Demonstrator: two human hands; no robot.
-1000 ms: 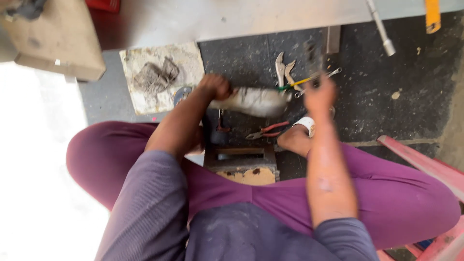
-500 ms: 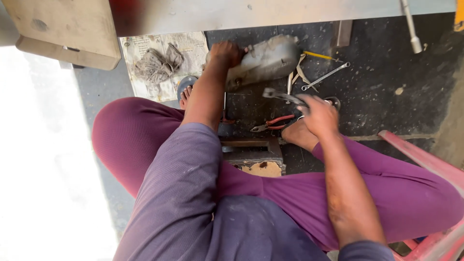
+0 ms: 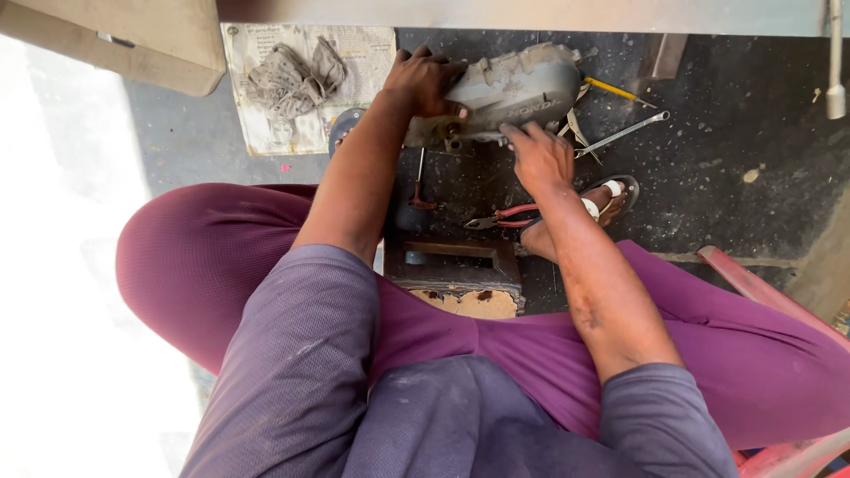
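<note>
A dirty grey metal engine cover (image 3: 513,88) rests on the dark oily floor in front of me. My left hand (image 3: 423,81) grips its left end, fingers curled over the top. My right hand (image 3: 538,158) presses against the cover's lower edge with the fingers on the metal. I sit low with purple trousers, knees spread, and my sandalled foot (image 3: 595,212) lies just below the right hand.
Red-handled pliers (image 3: 506,218) and a small wooden block (image 3: 456,274) lie between my legs. A spanner (image 3: 620,134) and a yellow-handled tool (image 3: 614,89) lie to the cover's right. A grey rag (image 3: 288,78) sits on a newspaper sheet at the back left.
My right hand has come up from near the pliers onto the cover's lower edge. The left hand stays on the cover's left end; the view has shifted closer.
</note>
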